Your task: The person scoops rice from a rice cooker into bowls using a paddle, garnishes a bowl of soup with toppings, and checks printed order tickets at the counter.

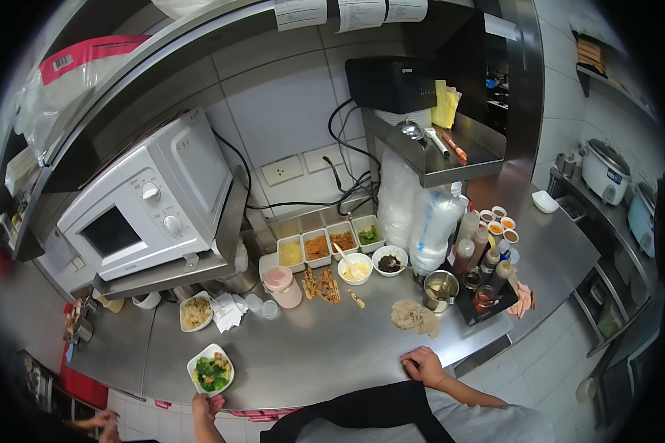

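A white square bowl (192,365) of broccoli with small orange-brown pieces (213,372) is at the counter's front edge on the left. My left hand (207,405) grips its near rim, the fingertips partly hidden beneath it. Farther right, my right hand (423,365) rests on the edge of the steel counter (318,369), fingers curled in and nothing seen in them. Beyond that hand lies a crumpled beige cloth (414,317). A metal pot (441,290) with liquid stands just past the cloth.
Food tubs (318,248), a white bowl with a spoon (355,269) and a pink-lidded jar (282,286) line the back. A black tray (488,303) holds bottles at right. The microwave (148,199) overhangs the left. Another person's hands (100,423) show at lower left.
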Tool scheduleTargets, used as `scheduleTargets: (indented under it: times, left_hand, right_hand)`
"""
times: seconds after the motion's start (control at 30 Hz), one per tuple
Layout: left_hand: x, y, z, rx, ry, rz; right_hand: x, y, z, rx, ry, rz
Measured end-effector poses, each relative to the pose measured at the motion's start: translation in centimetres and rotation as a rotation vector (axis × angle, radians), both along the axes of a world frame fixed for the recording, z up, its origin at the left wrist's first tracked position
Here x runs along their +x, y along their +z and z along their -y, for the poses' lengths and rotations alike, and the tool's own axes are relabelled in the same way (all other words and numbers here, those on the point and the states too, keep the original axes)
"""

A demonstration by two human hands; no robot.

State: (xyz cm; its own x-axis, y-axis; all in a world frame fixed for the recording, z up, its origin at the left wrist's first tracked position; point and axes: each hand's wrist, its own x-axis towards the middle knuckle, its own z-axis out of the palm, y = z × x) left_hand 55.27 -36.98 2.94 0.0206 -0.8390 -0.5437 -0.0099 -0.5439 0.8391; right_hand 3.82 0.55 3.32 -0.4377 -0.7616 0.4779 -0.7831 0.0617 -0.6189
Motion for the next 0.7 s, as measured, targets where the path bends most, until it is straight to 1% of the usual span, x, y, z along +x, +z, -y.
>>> scheduleTargets:
  times: [0.1,0.2,0.23,0.27,0.33,0.43,0.53,0.57,0.67,0.7]
  left_hand:
    - [-5.5,2.1,-3.9,-0.104,-0.043,-0.039]
    - [-9.7,1.0,-6.5,-0.141,0.004,-0.138]
    - [-11.0,0.1,-7.4,-0.168,-0.024,-0.106]
    - [-13.3,1.2,-9.6,-0.198,-0.058,-0.077]
    - [-17.4,2.3,-12.9,-0.152,-0.017,-0.098]
    - [-20.2,0.8,-15.2,-0.317,-0.322,-0.095]
    - [-22.7,0.0,-16.9,-0.801,-0.54,0.408]
    - [-23.7,0.6,-17.9,-1.069,-0.573,0.732]
    - [-26.5,-0.7,-20.8,-1.329,-0.583,1.043]
    - [-26.6,-1.3,-20.9,-1.281,-0.583,1.028]
  right_hand:
    - [-2.0,0.3,-1.4,-0.007,0.027,0.023]
    - [-3.9,-0.1,-2.7,-0.011,0.052,0.048]
    - [-4.2,-0.1,-2.9,-0.006,0.063,0.069]
    - [-4.5,-0.1,-3.2,-0.002,0.075,0.091]
    - [-5.0,-0.7,-3.1,-0.032,0.116,0.051]
    - [-5.3,-1.2,-3.0,-0.06,0.148,0.027]
    - [-5.6,-1.6,-3.1,-0.08,0.166,0.037]
    - [-5.6,-1.7,-3.1,-0.089,0.173,0.045]
    - [-5.6,-1.6,-3.1,-0.105,0.183,0.04]
    - [-5.6,-1.6,-3.1,-0.106,0.184,0.041]
